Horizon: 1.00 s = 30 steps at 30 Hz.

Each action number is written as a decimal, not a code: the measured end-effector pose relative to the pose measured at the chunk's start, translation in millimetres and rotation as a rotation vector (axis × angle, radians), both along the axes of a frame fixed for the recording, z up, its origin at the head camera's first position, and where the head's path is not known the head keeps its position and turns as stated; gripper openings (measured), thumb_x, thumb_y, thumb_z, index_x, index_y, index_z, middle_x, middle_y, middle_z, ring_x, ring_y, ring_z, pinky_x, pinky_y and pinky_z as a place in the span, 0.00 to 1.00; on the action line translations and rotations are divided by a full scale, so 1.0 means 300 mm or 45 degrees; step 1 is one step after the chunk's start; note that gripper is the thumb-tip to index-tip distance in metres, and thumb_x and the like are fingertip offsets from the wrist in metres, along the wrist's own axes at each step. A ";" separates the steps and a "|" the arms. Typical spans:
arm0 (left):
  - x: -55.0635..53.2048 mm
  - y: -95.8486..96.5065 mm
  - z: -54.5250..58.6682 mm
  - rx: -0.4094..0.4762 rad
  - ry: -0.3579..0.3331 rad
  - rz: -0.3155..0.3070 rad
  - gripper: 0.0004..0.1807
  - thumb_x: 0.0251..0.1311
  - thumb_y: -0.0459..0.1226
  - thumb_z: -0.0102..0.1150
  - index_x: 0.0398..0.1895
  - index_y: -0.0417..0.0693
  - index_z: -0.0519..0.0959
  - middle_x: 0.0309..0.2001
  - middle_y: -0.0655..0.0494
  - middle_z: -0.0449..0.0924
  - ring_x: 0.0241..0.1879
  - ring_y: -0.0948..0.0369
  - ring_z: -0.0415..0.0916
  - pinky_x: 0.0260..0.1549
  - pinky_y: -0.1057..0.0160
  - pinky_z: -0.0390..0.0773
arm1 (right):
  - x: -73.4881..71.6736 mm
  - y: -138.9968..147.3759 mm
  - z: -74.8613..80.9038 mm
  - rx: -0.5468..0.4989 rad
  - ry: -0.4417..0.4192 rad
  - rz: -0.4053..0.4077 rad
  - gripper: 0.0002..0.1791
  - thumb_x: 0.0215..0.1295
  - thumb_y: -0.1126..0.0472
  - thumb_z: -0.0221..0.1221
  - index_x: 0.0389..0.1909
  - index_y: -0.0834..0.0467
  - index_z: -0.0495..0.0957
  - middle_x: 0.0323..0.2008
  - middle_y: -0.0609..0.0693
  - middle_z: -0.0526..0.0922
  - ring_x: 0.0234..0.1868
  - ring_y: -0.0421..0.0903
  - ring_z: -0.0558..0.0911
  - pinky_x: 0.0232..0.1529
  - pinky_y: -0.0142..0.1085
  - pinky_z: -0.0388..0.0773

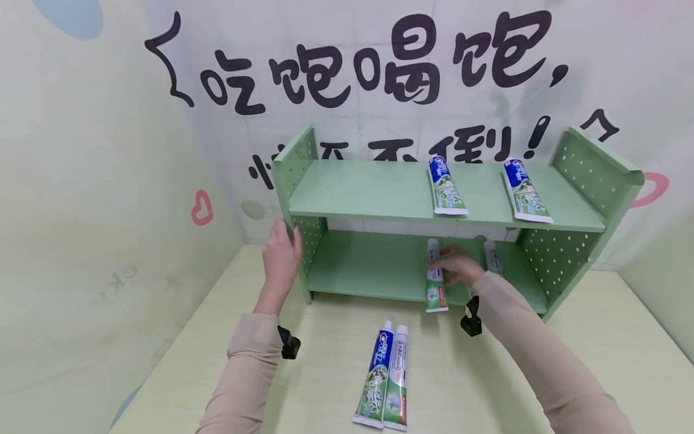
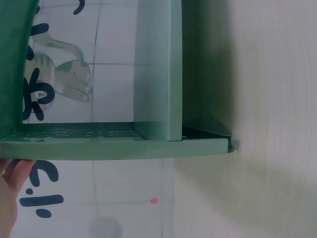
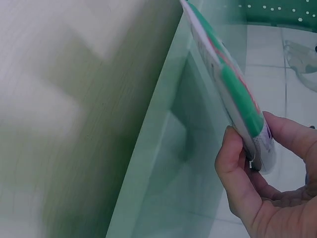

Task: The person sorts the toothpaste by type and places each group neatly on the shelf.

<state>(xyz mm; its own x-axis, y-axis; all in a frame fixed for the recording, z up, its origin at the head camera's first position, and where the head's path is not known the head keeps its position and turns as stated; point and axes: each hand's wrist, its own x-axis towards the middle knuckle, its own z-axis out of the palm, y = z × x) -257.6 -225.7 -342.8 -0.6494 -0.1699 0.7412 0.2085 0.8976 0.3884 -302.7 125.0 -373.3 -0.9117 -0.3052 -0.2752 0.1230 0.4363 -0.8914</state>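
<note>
My left hand (image 1: 282,256) holds the left side panel (image 2: 99,149) of a green two-tier shelf (image 1: 368,188) by its front edge; part of its fingers is hidden. With thumb and fingers, my right hand (image 1: 459,265) pinches a white-and-green toothpaste tube (image 1: 435,283) near its cap end, at the lower tier. The tube's flat end points towards me past the tier's front edge. In the right wrist view the tube (image 3: 237,89) tilts above the green board. Behind my right wrist, another pale tube (image 1: 492,258) lies on the lower tier, partly covered.
Two blue-and-green toothpaste tubes, one central (image 1: 447,185) and one further right (image 1: 525,190), lie on the upper tier. On the table (image 1: 320,374) in front, a blue-and-green tube (image 1: 375,377) lies beside a white-and-green one (image 1: 397,380). Walls stand behind and at both sides.
</note>
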 end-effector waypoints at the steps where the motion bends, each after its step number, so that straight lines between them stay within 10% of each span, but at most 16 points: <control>1: 0.001 -0.001 0.002 0.002 -0.001 0.003 0.11 0.63 0.36 0.48 0.37 0.32 0.67 0.28 0.38 0.74 0.21 0.46 0.73 0.17 0.53 0.75 | -0.012 0.002 -0.005 -0.008 -0.008 0.010 0.38 0.55 0.58 0.61 0.57 0.77 0.54 0.39 0.63 0.74 0.34 0.49 0.77 0.35 0.41 0.81; 16: 0.012 0.005 0.008 0.027 -0.065 0.000 0.11 0.64 0.36 0.47 0.37 0.32 0.67 0.27 0.41 0.73 0.20 0.49 0.73 0.17 0.57 0.76 | -0.072 -0.009 -0.013 0.088 -0.167 -0.085 0.29 0.63 0.61 0.54 0.58 0.74 0.56 0.36 0.56 0.75 0.33 0.45 0.77 0.38 0.41 0.81; 24: 0.017 0.016 0.005 0.008 -0.074 0.004 0.11 0.64 0.35 0.47 0.37 0.32 0.68 0.27 0.40 0.73 0.21 0.48 0.72 0.18 0.55 0.75 | -0.101 -0.004 -0.049 0.146 -0.145 -0.090 0.31 0.60 0.60 0.57 0.58 0.73 0.58 0.49 0.69 0.73 0.46 0.58 0.79 0.46 0.49 0.78; 30: 0.010 0.008 0.011 0.018 -0.064 0.010 0.12 0.64 0.36 0.46 0.37 0.32 0.68 0.27 0.40 0.73 0.20 0.48 0.71 0.17 0.56 0.74 | -0.159 0.012 -0.080 0.149 -0.114 -0.069 0.34 0.56 0.56 0.62 0.56 0.72 0.62 0.43 0.66 0.77 0.35 0.52 0.81 0.38 0.44 0.81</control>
<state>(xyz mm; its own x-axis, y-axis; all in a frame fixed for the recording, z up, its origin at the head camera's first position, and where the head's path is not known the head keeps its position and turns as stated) -254.6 -223.2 -339.6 -0.6844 -0.1854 0.7051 0.1811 0.8935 0.4108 -350.4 128.6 -397.2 -0.8961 -0.2177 -0.3869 0.2258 0.5269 -0.8194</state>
